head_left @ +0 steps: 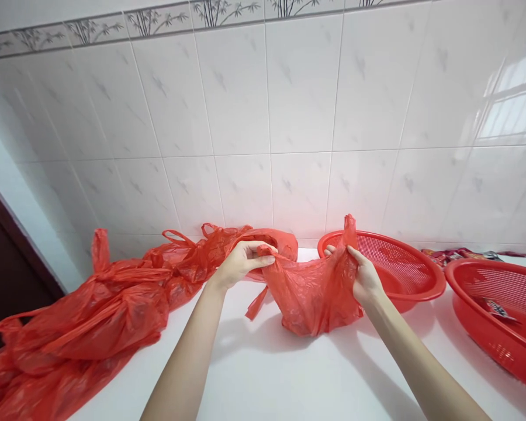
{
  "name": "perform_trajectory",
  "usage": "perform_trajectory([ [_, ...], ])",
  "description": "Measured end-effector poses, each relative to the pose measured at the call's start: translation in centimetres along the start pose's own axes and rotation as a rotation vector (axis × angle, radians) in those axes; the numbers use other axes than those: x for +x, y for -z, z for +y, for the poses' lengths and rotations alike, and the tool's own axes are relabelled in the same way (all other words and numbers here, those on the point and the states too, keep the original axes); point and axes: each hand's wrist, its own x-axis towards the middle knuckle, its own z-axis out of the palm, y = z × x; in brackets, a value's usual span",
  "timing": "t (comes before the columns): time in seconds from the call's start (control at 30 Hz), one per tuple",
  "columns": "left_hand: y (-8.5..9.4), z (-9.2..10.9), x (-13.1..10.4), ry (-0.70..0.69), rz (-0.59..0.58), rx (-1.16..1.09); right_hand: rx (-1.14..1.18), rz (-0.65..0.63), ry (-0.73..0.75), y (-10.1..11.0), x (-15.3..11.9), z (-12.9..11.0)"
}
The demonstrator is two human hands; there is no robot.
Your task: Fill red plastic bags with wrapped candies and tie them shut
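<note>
A red plastic bag (313, 295) hangs between my two hands just above the white table, its bottom sagging and bulging. My left hand (245, 262) pinches the bag's upper left corner between thumb and fingers. On the other side, my right hand (364, 275) grips the upper right part, with a twisted handle sticking up above it. One loose strip of the bag dangles below my left hand. What lies inside the bag cannot be made out.
Several red bags (127, 304) are heaped along the left and back of the white table (254, 374). An open red basket (398, 269) stands behind my right hand. Another red basket (499, 327) at the right holds a small packet (497, 309). Packets (460, 255) lie by the tiled wall.
</note>
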Motion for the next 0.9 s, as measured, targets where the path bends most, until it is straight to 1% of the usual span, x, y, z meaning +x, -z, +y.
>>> perform_trajectory([
  [0.07, -0.4, 0.2, 0.1, -0.052, 0.04, 0.034, 0.029, 0.025, -0.028, -0.3, -0.3, -0.3],
  [0.13, -0.8, 0.6, 0.0, -0.09, 0.066, 0.037, 0.047, 0.017, -0.039, -0.7, -0.8, -0.6],
  [0.37, -2.0, 2.2, 0.3, -0.146, 0.17, -0.092, 0.045, -0.189, 0.036, -2.4, -2.3, -2.0],
  [0.47, -2.1, 2.8, 1.0, -0.159, 0.242, -0.123, -0.024, -0.227, 0.076, -3.1, -2.4, -2.5],
  [0.53, -2.0, 2.6, 1.5, -0.163, 0.3, -0.163, -0.041, -0.209, 0.089, -3.3, -2.1, -2.6],
  [0.63, -1.7, 1.7, 2.1, -0.121, 0.359, -0.194, -0.012, -0.161, 0.025, -2.7, -1.4, -2.6],
  [0.73, -1.4, 0.6, 2.5, -0.07, 0.375, -0.164, 0.007, -0.141, -0.037, -1.3, -0.1, -2.6],
  [0.83, -1.3, 0.0, 2.8, -0.049, 0.401, -0.131, 0.023, -0.077, -0.034, 0.1, 1.2, -2.6],
  [0.9, -1.3, -0.1, 2.9, -0.035, 0.411, -0.13, 0.055, -0.036, -0.008, 0.5, 1.6, -2.6],
])
